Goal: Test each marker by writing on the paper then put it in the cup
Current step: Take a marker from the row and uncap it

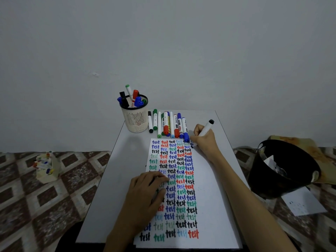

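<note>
Gripping a marker (pixel 206 129), right hand (pixel 204 140) writes — left hand (pixel 145 191) flat on paper (pixel 209 206).

Left hand (pixel 149 190) lies flat, palm down; right hand (pixel 204 140) (forearm stretched forward) pinches a marker (pixel 207 128).

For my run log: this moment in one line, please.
step: test writing | right hand: grips black-capped marker, tip at paper | left hand: presses paper flat | cup: holds markers

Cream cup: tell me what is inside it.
Markers stand in the cream cup, with black, blue, red and green ends above its rim. Their lower parts are mostly hidden behind its slotted wall.
</note>
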Action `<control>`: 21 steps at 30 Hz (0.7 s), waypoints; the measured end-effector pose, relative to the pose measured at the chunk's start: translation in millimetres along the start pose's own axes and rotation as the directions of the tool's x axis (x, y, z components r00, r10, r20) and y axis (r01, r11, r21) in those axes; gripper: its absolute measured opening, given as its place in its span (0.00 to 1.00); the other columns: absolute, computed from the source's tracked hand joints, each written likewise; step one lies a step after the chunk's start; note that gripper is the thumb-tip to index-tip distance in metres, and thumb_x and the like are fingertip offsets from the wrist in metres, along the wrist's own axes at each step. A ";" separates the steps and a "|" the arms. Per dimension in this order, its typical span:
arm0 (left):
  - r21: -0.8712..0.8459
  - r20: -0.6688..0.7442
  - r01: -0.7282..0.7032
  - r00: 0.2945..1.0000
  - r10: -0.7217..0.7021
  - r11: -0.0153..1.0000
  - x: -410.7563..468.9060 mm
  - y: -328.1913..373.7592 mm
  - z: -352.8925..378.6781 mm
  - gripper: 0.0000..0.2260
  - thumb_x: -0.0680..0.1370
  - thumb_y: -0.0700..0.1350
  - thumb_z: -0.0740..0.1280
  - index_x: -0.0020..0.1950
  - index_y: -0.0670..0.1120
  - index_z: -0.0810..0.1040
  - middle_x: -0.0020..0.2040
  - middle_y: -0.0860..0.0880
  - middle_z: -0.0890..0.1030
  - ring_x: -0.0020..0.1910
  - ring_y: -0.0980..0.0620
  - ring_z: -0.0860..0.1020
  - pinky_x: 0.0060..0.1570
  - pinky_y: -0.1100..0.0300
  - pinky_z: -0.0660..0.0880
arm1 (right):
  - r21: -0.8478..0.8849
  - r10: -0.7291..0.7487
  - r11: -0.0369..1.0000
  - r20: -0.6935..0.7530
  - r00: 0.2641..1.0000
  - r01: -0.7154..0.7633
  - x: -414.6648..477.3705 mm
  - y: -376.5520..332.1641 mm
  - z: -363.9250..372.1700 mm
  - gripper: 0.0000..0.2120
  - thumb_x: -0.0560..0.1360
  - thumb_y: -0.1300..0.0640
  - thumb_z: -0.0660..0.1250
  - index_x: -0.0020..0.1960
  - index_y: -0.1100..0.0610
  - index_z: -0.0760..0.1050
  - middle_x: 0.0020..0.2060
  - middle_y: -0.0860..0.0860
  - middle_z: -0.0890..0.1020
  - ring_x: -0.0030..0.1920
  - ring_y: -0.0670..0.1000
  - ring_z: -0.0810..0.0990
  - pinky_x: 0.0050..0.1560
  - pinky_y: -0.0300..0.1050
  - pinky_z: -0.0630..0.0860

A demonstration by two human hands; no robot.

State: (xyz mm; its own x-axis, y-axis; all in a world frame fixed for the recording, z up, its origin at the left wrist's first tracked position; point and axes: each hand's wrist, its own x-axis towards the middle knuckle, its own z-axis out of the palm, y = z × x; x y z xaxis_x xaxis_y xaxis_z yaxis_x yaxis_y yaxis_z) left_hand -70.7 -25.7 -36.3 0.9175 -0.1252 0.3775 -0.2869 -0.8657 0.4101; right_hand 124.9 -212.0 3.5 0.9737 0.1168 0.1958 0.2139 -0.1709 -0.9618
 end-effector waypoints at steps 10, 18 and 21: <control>0.006 0.001 -0.009 1.000 0.009 1.000 0.2 -0.5 -0.1 0.15 0.80 0.54 0.53 0.61 0.56 0.74 0.60 0.58 0.74 0.62 0.60 0.68 0.60 0.62 0.59 | 0.010 -0.006 1.000 -0.033 0.999 0.007 0.0 2.4 0.3 0.17 0.68 0.77 0.63 0.32 0.58 0.62 0.27 0.52 0.68 0.25 0.40 0.68 0.26 0.33 0.67; 0.005 0.003 -0.003 1.000 0.003 1.000 0.0 -0.8 0.1 0.15 0.80 0.54 0.52 0.61 0.56 0.74 0.60 0.58 0.74 0.62 0.60 0.68 0.61 0.60 0.60 | 0.028 0.009 1.000 -0.095 0.995 -0.006 -0.9 2.0 -0.4 0.17 0.69 0.76 0.63 0.33 0.59 0.62 0.27 0.52 0.67 0.24 0.39 0.66 0.26 0.32 0.67; 0.002 0.001 0.000 1.000 0.000 1.000 -0.1 -0.4 -0.3 0.16 0.80 0.55 0.52 0.61 0.56 0.74 0.60 0.58 0.73 0.62 0.60 0.68 0.61 0.59 0.61 | 0.023 0.011 1.000 -0.101 0.995 -0.009 -2.6 -0.6 -0.5 0.16 0.69 0.77 0.62 0.34 0.59 0.63 0.27 0.52 0.67 0.23 0.40 0.66 0.25 0.31 0.66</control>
State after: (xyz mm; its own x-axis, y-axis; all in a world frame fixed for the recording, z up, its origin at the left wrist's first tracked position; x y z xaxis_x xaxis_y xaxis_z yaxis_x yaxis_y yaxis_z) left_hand -70.8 -25.2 -36.2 0.9179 -0.1255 0.3765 -0.2861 -0.8668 0.4084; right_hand 122.2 -212.7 3.7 0.9790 0.0153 0.2031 0.2031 -0.1491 -0.9677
